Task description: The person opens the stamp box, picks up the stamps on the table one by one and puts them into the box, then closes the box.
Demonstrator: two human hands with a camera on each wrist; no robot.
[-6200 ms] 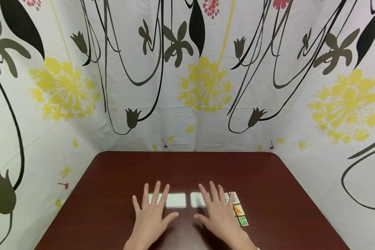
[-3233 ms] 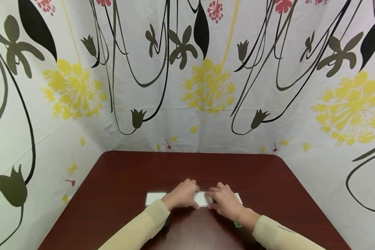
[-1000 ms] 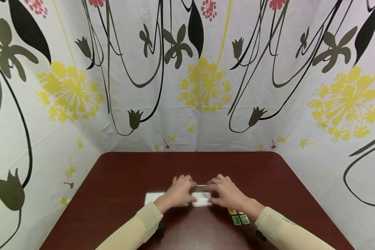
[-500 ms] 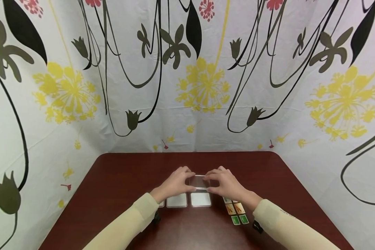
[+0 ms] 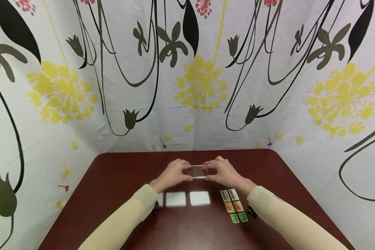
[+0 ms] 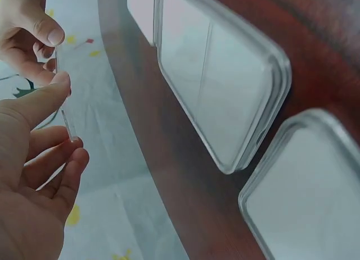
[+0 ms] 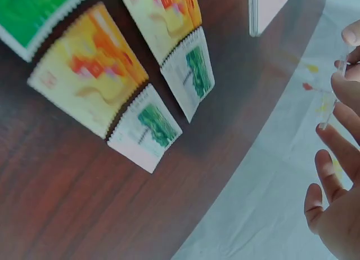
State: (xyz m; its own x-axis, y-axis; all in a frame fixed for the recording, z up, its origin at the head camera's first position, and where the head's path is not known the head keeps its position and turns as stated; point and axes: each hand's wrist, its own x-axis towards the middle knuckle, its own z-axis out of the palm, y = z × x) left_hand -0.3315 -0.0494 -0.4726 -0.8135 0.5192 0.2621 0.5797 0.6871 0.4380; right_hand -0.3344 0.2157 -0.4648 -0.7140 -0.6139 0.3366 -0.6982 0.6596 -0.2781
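Observation:
Both hands hold a clear plastic lid point(image 5: 198, 171) up beyond the row of boxes. My left hand point(image 5: 175, 173) pinches its left end between thumb and fingers; my right hand point(image 5: 223, 173) pinches its right end. In the left wrist view the lid appears edge-on as a thin strip point(image 6: 68, 125). Nearer me lies the right flat box point(image 5: 199, 198), with a white inside. Beside it are a middle box point(image 5: 176, 199) and a left box point(image 5: 160, 199), mostly hidden by my left sleeve. The middle box shows a clear layered rim in the left wrist view.
Right of the boxes, several postage stamps lie in two columns: white-and-green stamps point(image 5: 225, 195) farthest, orange stamps point(image 5: 229, 207) between, green stamps point(image 5: 235, 218) nearest. The dark red table point(image 5: 187, 229) ends at a patterned cloth point(image 5: 199, 135) behind.
Both hands first lay spread over the table, then gripped the right box's lid. They lifted it off and carried it away toward the far side, exposing the box and the stamps.

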